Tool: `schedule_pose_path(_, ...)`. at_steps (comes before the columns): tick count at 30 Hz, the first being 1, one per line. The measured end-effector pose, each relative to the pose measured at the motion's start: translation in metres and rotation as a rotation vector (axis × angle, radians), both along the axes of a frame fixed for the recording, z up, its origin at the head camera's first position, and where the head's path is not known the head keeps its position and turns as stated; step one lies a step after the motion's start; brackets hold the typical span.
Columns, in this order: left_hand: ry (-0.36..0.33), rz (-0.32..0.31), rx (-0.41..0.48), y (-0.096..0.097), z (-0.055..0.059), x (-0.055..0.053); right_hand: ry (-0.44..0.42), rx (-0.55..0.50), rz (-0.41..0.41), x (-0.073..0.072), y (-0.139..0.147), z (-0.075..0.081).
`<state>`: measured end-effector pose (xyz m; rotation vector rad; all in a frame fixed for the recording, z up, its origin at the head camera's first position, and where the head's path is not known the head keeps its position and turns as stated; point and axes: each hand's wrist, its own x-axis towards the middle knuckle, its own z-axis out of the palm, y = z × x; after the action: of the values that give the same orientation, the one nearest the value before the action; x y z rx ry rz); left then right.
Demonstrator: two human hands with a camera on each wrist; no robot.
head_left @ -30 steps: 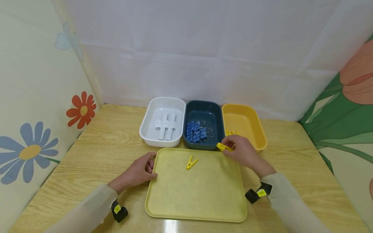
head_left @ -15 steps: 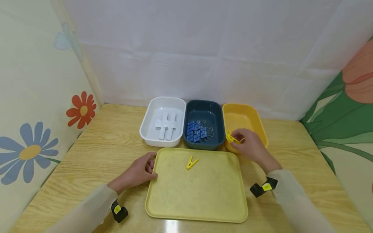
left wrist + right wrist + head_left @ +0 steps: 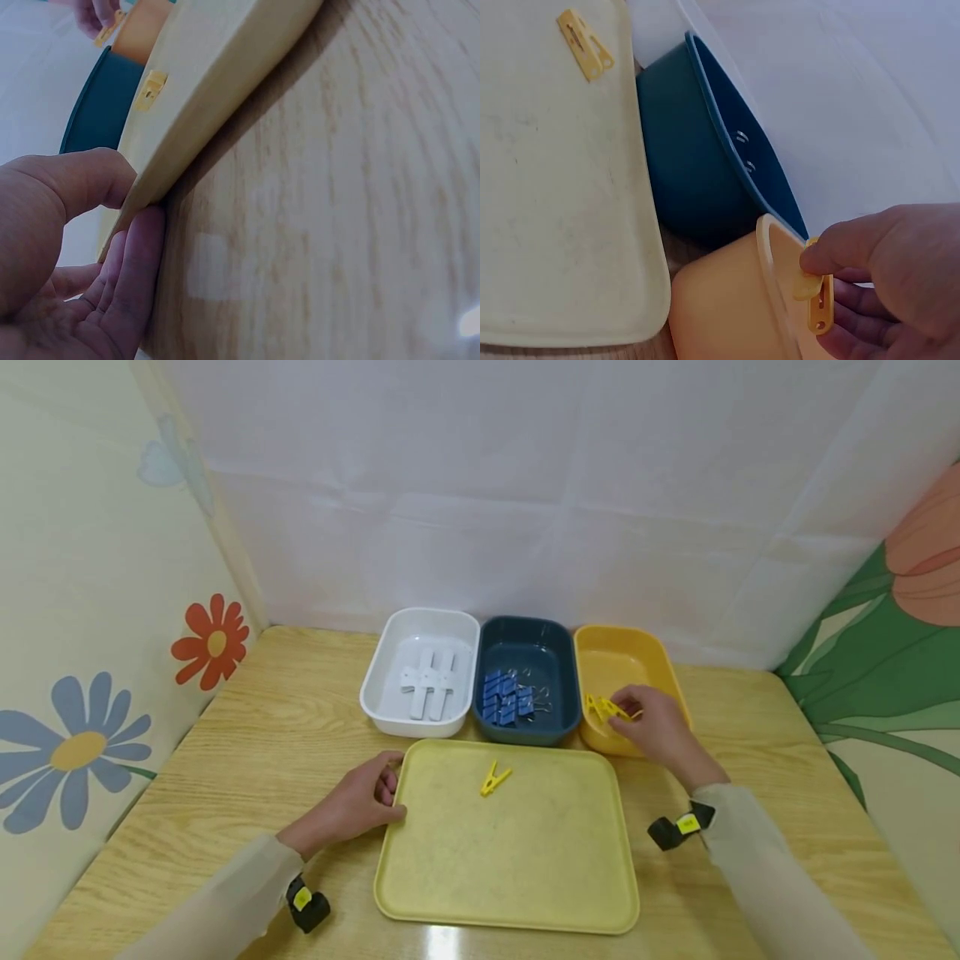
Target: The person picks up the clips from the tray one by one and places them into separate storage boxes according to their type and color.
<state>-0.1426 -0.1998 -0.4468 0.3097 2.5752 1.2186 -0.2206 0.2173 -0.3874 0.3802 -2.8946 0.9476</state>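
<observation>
My right hand [image 3: 662, 731] pinches a yellow clothespin [image 3: 821, 306] between thumb and fingers, just inside the near end of the yellow bin [image 3: 624, 653]. More yellow clothespins [image 3: 597, 707] lie in that bin, partly hidden by the held one. At the left, my left hand [image 3: 358, 803] grips the edge of the pale yellow tray [image 3: 510, 860]. The left wrist view shows its thumb [image 3: 105, 176] at the rim and fingers beneath. A single yellow clothespin [image 3: 491, 783] lies on the tray near its far edge.
Beyond the tray, a dark blue bin [image 3: 528, 639] with several blue binder clips [image 3: 506, 700] stands beside the yellow one. Left of it is a white bin [image 3: 431, 625] holding white clips [image 3: 427, 685]. A white sheet [image 3: 480, 493] hangs behind the wooden table [image 3: 247, 760].
My right hand has carried the clothespin from the tray's far right corner back and right into the yellow bin. The left hand has stayed on the tray's edge.
</observation>
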Motion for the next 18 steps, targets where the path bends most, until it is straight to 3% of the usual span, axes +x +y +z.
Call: schedule_pose_path(18, -0.012, -0.002, -0.012, 0.000, 0.002, -0.001, -0.065, 0.084, -0.096, -0.023, 0.013, -0.010)
